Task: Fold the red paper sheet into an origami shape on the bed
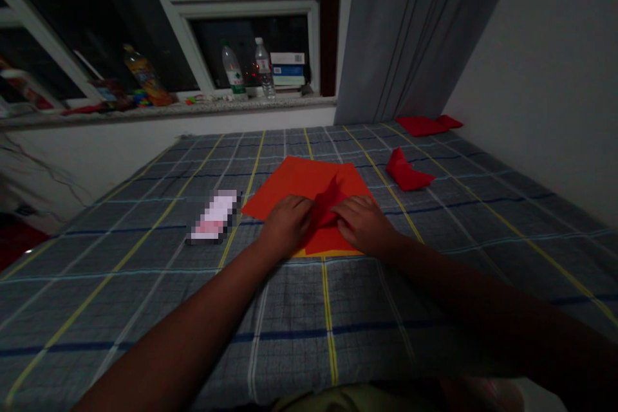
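Both of my hands rest on a small folded red paper piece [327, 206] that lies on top of flat red paper sheets [299, 180] in the middle of the checked bedsheet [145, 270]. My left hand [286, 222] pinches the piece's left side with curled fingers. Pressing on its right side is my right hand [363, 222], fingers closed on the paper. A yellow sheet edge [328, 252] shows under the red sheets near my wrists.
A blurred pinkish phone-like object [215, 215] lies left of the sheets. A folded red paper shape [405, 174] sits to the right, more red paper [427, 124] by the grey curtain [410, 32]. Bottles [263, 67] and books [288, 69] stand on the windowsill. A wall rises at the right.
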Demonstrator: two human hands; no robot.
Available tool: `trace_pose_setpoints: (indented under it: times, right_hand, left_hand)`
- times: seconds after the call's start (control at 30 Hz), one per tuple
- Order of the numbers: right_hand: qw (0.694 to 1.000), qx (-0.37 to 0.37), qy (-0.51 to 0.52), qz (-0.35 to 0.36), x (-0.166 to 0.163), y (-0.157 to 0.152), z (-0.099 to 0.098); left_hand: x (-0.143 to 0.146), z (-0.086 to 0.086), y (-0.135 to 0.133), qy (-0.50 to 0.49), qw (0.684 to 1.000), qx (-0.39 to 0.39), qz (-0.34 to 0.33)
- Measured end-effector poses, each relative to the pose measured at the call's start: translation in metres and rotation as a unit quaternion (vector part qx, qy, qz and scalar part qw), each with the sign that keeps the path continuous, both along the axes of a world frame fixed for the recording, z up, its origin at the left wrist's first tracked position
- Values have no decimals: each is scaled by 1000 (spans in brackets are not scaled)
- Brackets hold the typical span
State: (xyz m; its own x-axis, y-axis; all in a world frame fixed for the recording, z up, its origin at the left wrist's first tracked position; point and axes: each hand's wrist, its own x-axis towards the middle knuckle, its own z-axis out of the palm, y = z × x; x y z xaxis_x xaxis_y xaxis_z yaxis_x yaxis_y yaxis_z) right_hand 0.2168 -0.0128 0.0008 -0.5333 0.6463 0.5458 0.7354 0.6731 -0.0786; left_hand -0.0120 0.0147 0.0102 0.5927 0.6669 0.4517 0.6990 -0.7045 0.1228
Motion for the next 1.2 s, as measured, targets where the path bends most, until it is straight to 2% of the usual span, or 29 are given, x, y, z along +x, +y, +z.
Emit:
trace_pose_setpoints:
  times: [0.27,0.43,0.63,0.93,1.2]
  right_hand:
    - [996,12,88,-18,0,1,0]
    - [996,11,90,-26,1,1,-1]
    - [994,20,110,-15,3,2,-2]
    - [989,18,143,-12,2,1,1]
    - [989,29,142,-26,3,2,-1]
  left_hand:
    - [2,0,-6,-32,999,6,-40]
    - [3,0,-9,-62,996,-10,-68]
    - [3,1,-10,-100,989,4,-104]
    - [4,4,-14,-117,986,2,-121]
    - [4,2,-9,-86,987,24,-131]
